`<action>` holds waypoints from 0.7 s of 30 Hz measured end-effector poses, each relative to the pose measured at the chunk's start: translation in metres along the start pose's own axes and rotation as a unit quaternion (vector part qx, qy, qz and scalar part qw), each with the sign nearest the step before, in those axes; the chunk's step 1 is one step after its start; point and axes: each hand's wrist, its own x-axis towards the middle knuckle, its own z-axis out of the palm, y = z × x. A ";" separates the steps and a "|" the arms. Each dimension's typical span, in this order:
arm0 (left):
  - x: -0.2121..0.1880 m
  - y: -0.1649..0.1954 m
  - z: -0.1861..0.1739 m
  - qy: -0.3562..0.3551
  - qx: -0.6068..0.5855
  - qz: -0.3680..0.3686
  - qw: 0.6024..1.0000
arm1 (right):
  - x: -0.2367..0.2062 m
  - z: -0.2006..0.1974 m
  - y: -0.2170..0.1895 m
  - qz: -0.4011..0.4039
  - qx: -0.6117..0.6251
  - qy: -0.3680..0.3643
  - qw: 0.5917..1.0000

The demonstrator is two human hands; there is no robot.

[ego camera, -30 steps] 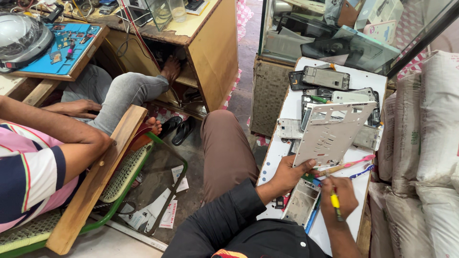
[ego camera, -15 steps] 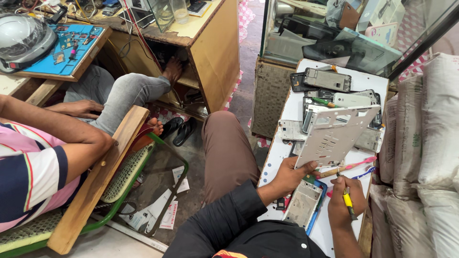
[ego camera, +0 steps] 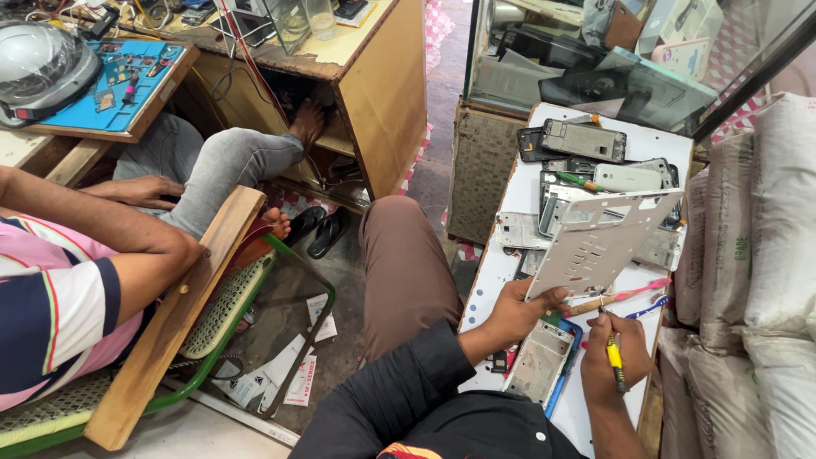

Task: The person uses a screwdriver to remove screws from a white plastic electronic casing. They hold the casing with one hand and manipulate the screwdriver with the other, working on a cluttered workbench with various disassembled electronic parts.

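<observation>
left hand [ego camera: 512,316] pinching lower corner of thin white slotted metal frame plate [ego camera: 599,242], centre right | right hand [ego camera: 614,357] closed around yellow screwdriver [ego camera: 613,354] | likely light, stiff, sharp-edged; best gripped by edges

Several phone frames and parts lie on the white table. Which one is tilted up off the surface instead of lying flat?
The large white perforated panel. The left hand grips its lower corner and props it up at a slant; the dark frames behind it and the frame by the hands lie flat.
</observation>
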 end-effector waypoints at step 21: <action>-0.015 0.041 0.007 -0.048 0.170 0.150 0.973 | -0.003 0.007 0.001 -0.021 -0.061 0.004 0.998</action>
